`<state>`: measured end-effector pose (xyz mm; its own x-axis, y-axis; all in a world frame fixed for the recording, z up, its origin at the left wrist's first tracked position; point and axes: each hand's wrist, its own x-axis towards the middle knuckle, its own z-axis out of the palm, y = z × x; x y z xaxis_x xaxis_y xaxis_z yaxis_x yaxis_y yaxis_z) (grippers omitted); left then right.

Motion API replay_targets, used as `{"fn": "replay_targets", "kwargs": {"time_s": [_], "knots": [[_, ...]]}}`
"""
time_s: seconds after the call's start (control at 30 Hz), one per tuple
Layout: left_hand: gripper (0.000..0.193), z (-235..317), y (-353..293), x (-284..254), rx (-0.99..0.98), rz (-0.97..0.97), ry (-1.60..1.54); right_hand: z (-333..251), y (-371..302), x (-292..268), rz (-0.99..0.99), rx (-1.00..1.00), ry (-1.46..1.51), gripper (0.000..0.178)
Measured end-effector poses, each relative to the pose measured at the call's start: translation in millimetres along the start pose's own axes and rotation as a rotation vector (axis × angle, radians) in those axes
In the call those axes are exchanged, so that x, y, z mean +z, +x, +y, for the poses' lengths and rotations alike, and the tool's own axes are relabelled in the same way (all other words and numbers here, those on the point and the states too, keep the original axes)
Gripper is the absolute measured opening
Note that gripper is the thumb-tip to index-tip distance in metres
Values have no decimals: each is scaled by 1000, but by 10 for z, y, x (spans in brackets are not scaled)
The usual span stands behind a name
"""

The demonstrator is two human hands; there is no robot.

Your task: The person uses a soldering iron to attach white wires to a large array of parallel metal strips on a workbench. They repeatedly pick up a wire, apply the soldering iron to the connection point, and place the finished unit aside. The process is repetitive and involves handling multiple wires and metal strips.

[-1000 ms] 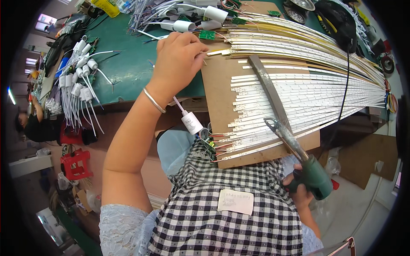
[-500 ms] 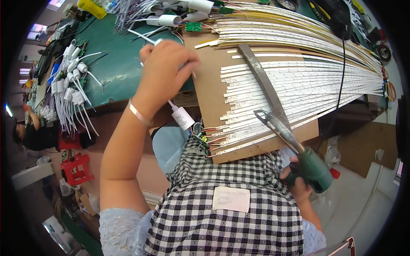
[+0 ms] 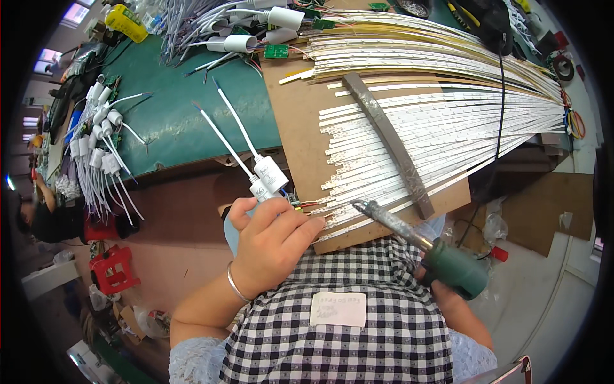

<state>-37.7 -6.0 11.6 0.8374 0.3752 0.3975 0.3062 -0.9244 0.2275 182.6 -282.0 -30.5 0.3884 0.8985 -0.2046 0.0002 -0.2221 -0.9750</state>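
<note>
- Left hand (image 3: 272,240), lower centre: fingers bent together over strip ends; pinched item hidden, cannot be told.
- Round dish (image 3: 417,14), top edge: filled with small grey bits.
- Soldering iron (image 3: 457,269) gripped by right hand (image 3: 446,296), lower right; long axis slanted, tip pointed upper left.
- Two white cylinders (image 3: 270,173) seen beside left fingers, cables pointed upper left.
- White strips (image 3: 460,115), centre right, crossed by metal bar (image 3: 391,146) and black cord (image 3: 501,109).

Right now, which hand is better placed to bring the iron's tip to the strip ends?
Probably your right hand: it grips the green-handled iron, tip near the white strips; your left hand is close to them.
</note>
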Motion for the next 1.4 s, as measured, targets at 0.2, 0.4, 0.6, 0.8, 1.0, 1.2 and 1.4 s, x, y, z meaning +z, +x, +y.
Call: {"fn": "replay_targets", "kwargs": {"time_s": [0.2,0.4,0.6,0.8,1.0,1.2,1.4], "knots": [[14,79,41,78,55,29,78,-128,-2,41,11,31,-13,37],[12,84,40,54,147,20,30,-374,131,5,-87,-90,-300,41],[13,67,70,85,114,-25,-16,-442,115,68,-39,28,-99,39],[14,56,48,106,148,-77,-95,-177,56,36,-50,-54,-64,38],[14,104,48,128,92,-53,-18,-336,147,-20,-113,-114,-376,40],[14,111,40,129,64,-50,14,-333,75,13,-55,-36,-184,46],[15,93,53,121,69,-56,-2,-54,77,38,-72,-76,155,40]]}}
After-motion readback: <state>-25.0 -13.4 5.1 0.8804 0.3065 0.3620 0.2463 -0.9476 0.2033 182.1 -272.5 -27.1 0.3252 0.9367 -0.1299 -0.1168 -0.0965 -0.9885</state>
